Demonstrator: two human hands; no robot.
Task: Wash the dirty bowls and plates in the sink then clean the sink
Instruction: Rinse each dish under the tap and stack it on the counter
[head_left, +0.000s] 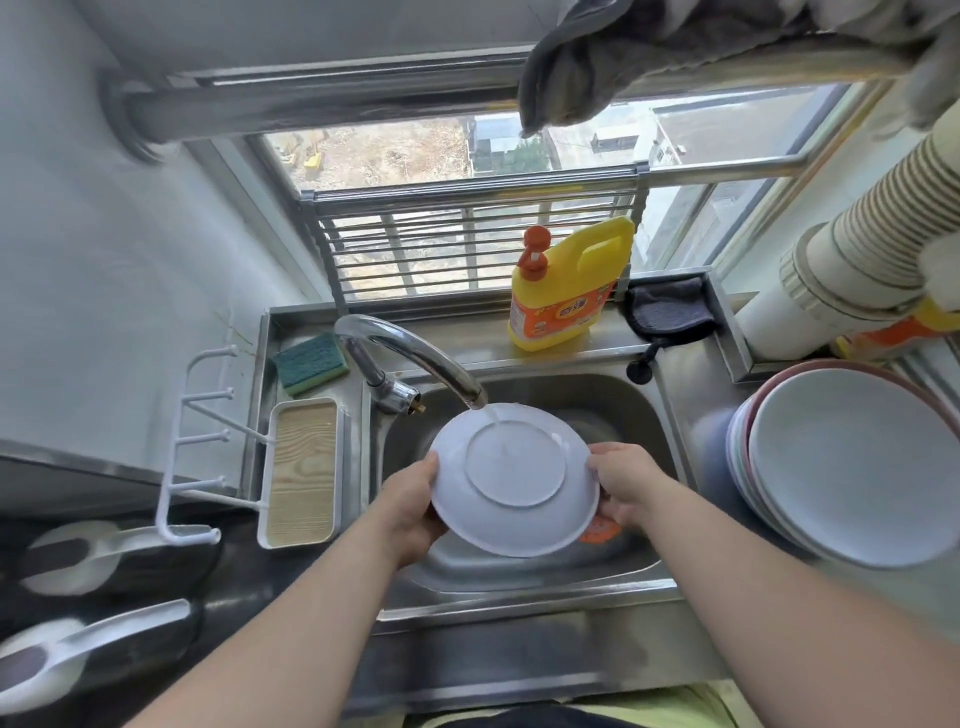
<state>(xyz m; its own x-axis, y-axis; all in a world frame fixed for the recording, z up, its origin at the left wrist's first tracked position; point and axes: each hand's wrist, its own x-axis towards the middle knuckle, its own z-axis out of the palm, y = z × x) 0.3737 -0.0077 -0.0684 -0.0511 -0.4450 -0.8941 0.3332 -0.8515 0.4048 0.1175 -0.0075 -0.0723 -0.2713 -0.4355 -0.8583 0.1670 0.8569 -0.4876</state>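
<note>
A white plate (514, 480) is held upside down over the steel sink (639, 410), its underside facing up. Water from the curved tap (410, 353) runs onto the plate's base. My left hand (415, 506) grips the plate's left rim, and my right hand (626, 480) grips its right rim. Something orange (600, 530) shows in the sink under the plate's right edge. A stack of plates and bowls (852, 467) stands on the counter to the right of the sink.
A yellow detergent bottle (566, 286) stands on the ledge behind the sink, with a dark cloth (667, 309) to its right. A green sponge (310, 361) and a white tray (304, 473) lie left of the tap. White ladles (88, 551) rest on the dark counter at far left.
</note>
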